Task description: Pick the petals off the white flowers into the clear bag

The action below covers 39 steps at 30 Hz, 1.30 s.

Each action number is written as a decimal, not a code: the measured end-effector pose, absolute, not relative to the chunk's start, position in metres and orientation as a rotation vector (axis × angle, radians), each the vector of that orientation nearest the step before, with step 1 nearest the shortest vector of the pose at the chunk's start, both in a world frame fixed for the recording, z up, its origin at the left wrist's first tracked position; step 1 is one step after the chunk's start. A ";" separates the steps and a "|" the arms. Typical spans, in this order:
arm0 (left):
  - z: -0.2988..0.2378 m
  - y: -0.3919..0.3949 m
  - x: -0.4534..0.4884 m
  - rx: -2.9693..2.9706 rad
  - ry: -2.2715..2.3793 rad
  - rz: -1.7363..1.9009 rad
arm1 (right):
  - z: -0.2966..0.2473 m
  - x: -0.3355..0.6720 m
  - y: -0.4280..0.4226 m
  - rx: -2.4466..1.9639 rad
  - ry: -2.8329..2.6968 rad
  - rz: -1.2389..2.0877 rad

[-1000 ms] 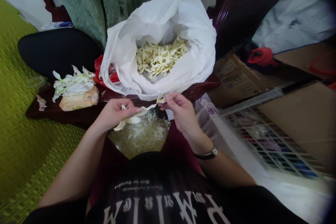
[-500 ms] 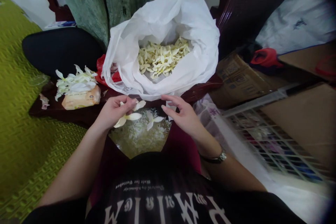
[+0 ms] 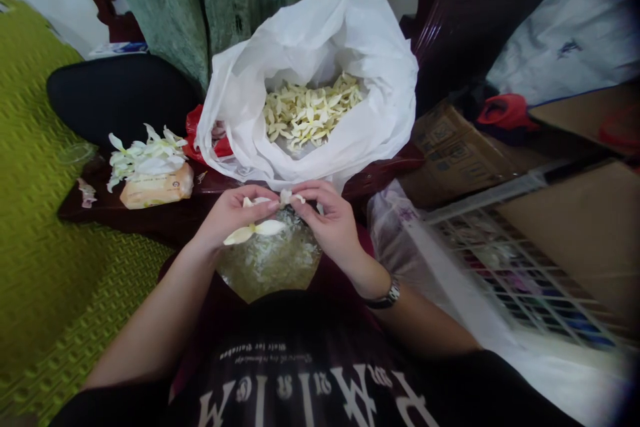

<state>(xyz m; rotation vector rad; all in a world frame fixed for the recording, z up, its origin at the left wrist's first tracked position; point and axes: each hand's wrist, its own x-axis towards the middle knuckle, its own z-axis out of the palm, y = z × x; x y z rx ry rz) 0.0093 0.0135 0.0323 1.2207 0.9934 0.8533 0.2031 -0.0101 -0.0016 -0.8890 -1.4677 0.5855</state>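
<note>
My left hand [image 3: 231,213] pinches a white flower [image 3: 255,229] whose long petals hang below my fingers. My right hand [image 3: 325,217] meets it from the right and pinches a petal [image 3: 287,197] of the same flower. Both hands hover over a clear bag of plucked petals [image 3: 267,260] in my lap. Just beyond stands a big white plastic bag [image 3: 350,47], open at the top and holding several pale yellow flower pieces [image 3: 307,110].
A small heap of white flowers [image 3: 143,157] lies on a tan packet [image 3: 155,190] on the dark wooden ledge [image 3: 135,220] at left. A green mat [image 3: 35,227] covers the left. Cardboard boxes [image 3: 450,147] and a wire rack [image 3: 505,260] stand at right.
One second ago my right hand pulled a petal away to the right; it then let go, open, with the petal falling. Now it has come back and pinches the flower again.
</note>
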 end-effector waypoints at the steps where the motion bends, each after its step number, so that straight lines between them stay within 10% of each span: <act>1: 0.032 0.013 0.008 1.198 1.006 0.863 | -0.002 0.204 -0.011 -0.898 -1.460 0.549; 11: 0.030 0.023 -0.004 1.175 1.073 1.073 | -0.013 0.239 -0.009 -1.073 -1.627 0.361; 20: 0.026 0.015 0.033 1.505 0.990 1.193 | -0.004 0.192 -0.019 -0.961 -1.187 1.348; 39: 0.009 0.011 0.027 1.231 0.910 1.213 | -0.011 0.189 -0.014 -0.895 -1.067 1.373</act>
